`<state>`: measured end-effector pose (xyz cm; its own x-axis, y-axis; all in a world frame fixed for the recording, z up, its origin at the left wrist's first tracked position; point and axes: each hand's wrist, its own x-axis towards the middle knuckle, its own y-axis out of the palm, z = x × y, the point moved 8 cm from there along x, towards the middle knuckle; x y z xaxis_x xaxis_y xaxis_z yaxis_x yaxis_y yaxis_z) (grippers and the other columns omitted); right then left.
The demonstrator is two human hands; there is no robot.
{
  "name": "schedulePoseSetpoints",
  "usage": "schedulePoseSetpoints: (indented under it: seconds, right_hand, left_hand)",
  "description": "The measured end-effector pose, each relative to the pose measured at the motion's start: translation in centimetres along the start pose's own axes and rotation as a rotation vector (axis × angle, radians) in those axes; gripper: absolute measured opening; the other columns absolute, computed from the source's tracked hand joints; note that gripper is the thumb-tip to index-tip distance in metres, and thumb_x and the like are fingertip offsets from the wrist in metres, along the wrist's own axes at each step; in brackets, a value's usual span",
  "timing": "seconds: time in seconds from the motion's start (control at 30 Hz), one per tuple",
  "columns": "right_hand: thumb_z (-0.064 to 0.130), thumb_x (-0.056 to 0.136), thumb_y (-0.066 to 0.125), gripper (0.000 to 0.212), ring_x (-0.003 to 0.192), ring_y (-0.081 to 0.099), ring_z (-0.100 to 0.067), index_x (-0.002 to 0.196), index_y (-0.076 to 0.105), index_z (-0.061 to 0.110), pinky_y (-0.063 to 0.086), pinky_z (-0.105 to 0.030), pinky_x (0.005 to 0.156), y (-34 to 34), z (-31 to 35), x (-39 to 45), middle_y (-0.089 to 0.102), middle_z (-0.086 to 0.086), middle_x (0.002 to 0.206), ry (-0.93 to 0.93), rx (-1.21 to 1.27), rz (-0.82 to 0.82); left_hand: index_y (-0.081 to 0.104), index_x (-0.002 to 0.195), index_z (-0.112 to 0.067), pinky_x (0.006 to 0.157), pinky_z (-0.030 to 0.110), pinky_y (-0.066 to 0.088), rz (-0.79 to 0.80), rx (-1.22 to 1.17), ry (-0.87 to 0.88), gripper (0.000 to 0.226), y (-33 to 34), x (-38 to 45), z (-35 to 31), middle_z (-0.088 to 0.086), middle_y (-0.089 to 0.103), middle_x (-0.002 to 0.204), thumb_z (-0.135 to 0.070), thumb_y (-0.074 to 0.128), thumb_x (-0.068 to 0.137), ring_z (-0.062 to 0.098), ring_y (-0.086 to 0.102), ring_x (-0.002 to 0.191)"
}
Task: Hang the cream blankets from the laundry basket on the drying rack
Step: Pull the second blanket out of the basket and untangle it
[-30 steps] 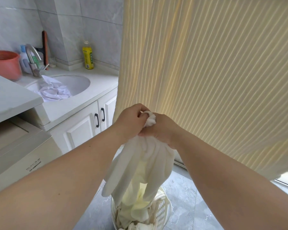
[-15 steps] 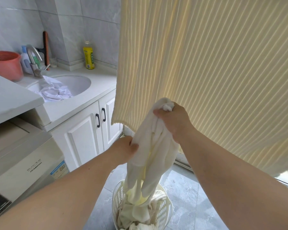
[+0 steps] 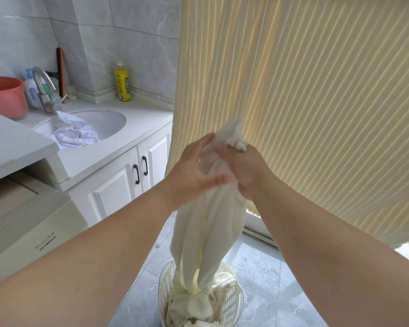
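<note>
Two hands on one cream blanket (image 3: 208,223), bunched into a rope and drawn up from the laundry basket (image 3: 234,300) at 6 o'clock of the view. Lower end of blanket not yet clear of basket, knotted in with further cream cloth lying inside. Top end of blanket poking out above the fists near centre. Left hand (image 3: 189,173) closed round the bunch from the 9 o'clock side, thumb across the front. Right hand (image 3: 246,171) clenched round the same bunch from the 3 o'clock side, touching the left. Both full, neither free.

Step judged in hand: lifting out of basket, early in the hanging of this piece. Ribbed cream blanket (image 3: 305,102) already hung, filling the view from 12 to 3 o'clock just behind the hands. Drying rack itself not in view.

Next move judged to call for: continued upward draw until tail leaves basket, then finding an edge and spreading the bunch wide before draping. Risk noted: tail tangled with remaining cloth, likely to drag it out or tip the light basket.

Surroundings: tiled floor (image 3: 281,291) under basket; white cabinet (image 3: 118,185) at 9 o'clock; sink (image 3: 109,119) holding white cloth (image 3: 73,133) at 10 o'clock; tap (image 3: 43,88), red bucket (image 3: 5,95) and yellow bottle (image 3: 122,83) beyond
</note>
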<state>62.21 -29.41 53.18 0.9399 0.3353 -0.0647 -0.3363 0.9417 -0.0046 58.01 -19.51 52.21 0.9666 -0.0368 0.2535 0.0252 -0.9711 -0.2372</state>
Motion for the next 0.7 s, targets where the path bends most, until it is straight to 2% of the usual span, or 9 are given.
schedulePoseSetpoints:
  seconds: [0.07, 0.13, 0.17, 0.3, 0.4, 0.47, 0.57, 0.63, 0.7]
  right_hand:
    - [0.017, 0.088, 0.063, 0.038, 0.094, 0.065, -0.033, 0.118, 0.056, -0.003, 0.053, -0.049, 0.089, 0.9, 1.7, -0.3, 0.062, -0.020, 0.100, -0.002, 0.193, 0.017]
    - [0.020, 0.090, 0.060, 0.034, 0.087, 0.063, -0.030, 0.118, 0.055, 0.000, 0.054, -0.045, 0.081, 2.2, 3.7, -0.8, 0.059, -0.017, 0.095, -0.028, 0.307, 0.063]
    - [0.021, 0.091, 0.059, 0.030, 0.083, 0.063, -0.028, 0.114, 0.056, 0.003, 0.055, -0.042, 0.076, 2.8, 4.8, -1.1, 0.060, -0.014, 0.091, -0.036, 0.356, 0.096]
    - [0.026, 0.092, 0.053, 0.019, 0.066, 0.065, -0.021, 0.093, 0.060, 0.008, 0.056, -0.032, 0.062, 3.9, 9.0, -1.7, 0.064, -0.008, 0.072, -0.136, 0.529, 0.186]
    - [0.027, 0.084, 0.062, 0.019, 0.072, 0.068, -0.024, 0.092, 0.064, 0.011, 0.057, -0.038, 0.067, 1.3, 11.0, -2.0, 0.067, -0.008, 0.076, -0.249, 0.570, 0.111]
    - [0.023, 0.078, 0.066, 0.022, 0.080, 0.068, -0.026, 0.097, 0.064, 0.012, 0.056, -0.043, 0.073, -3.2, 10.6, -2.0, 0.068, -0.008, 0.084, -0.318, 0.419, -0.079]
    - [0.013, 0.082, 0.062, 0.011, 0.081, 0.064, -0.020, 0.087, 0.060, 0.023, 0.049, -0.033, 0.070, -9.6, 7.8, -2.8, 0.064, 0.005, 0.080, -0.371, -0.224, -0.435]
    - [0.010, 0.084, 0.055, 0.012, 0.082, 0.060, -0.023, 0.087, 0.056, 0.021, 0.041, -0.028, 0.065, -10.9, 4.3, -2.6, 0.061, 0.003, 0.081, -0.308, -0.566, -0.462]
    - [0.011, 0.085, 0.052, 0.012, 0.083, 0.059, -0.022, 0.091, 0.055, 0.022, 0.040, -0.027, 0.063, -10.4, 0.9, -2.5, 0.062, -0.004, 0.088, -0.235, -0.600, -0.401]
  left_hand:
    - [0.018, 0.140, -0.043, 0.098, 0.019, 0.041, 0.078, -0.077, -0.023, 0.111, 1.1, -0.8, 1.6, -0.015, 0.041, 0.141, -0.041, 0.083, 0.050, -0.001, 0.041, 0.128]
    - [0.023, 0.140, -0.035, 0.085, 0.009, 0.045, 0.064, -0.061, -0.079, 0.115, 1.8, -1.5, 3.5, -0.017, 0.051, 0.130, -0.041, 0.085, 0.043, -0.005, 0.049, 0.118]
    - [0.030, 0.139, -0.029, 0.081, 0.010, 0.047, 0.061, -0.056, -0.115, 0.114, 2.1, -1.7, 4.3, -0.013, 0.056, 0.124, -0.042, 0.086, 0.041, -0.001, 0.053, 0.114]
    - [0.051, 0.123, -0.023, 0.076, 0.026, 0.054, 0.009, -0.012, -0.282, 0.086, 3.1, -2.0, 7.4, -0.008, 0.066, 0.103, -0.040, 0.084, 0.045, 0.010, 0.063, 0.097]
    - [0.064, 0.097, -0.027, 0.072, 0.032, 0.055, -0.151, -0.011, -0.410, 0.046, 1.9, -1.7, 8.6, -0.008, 0.070, 0.088, -0.040, 0.072, 0.053, 0.013, 0.066, 0.084]
    - [0.064, 0.083, -0.027, 0.066, 0.030, 0.051, -0.225, -0.067, -0.445, 0.026, 0.7, -1.5, 8.6, -0.005, 0.068, 0.080, -0.038, 0.066, 0.060, 0.016, 0.064, 0.078]
    - [0.067, 0.083, -0.027, 0.058, 0.024, 0.048, -0.248, -0.250, -0.438, 0.021, -0.1, -0.8, 7.2, -0.003, 0.067, 0.078, -0.033, 0.061, 0.064, 0.015, 0.061, 0.071]
    - [0.069, 0.092, -0.028, 0.060, 0.027, 0.053, -0.225, -0.370, -0.421, 0.026, 0.5, 0.0, 5.4, -0.002, 0.070, 0.081, -0.025, 0.061, 0.067, 0.017, 0.064, 0.073]
    - [0.063, 0.113, -0.022, 0.074, 0.039, 0.057, -0.216, -0.513, -0.378, 0.037, 1.4, 1.2, 3.4, 0.005, 0.071, 0.100, -0.017, 0.060, 0.076, 0.026, 0.067, 0.090]
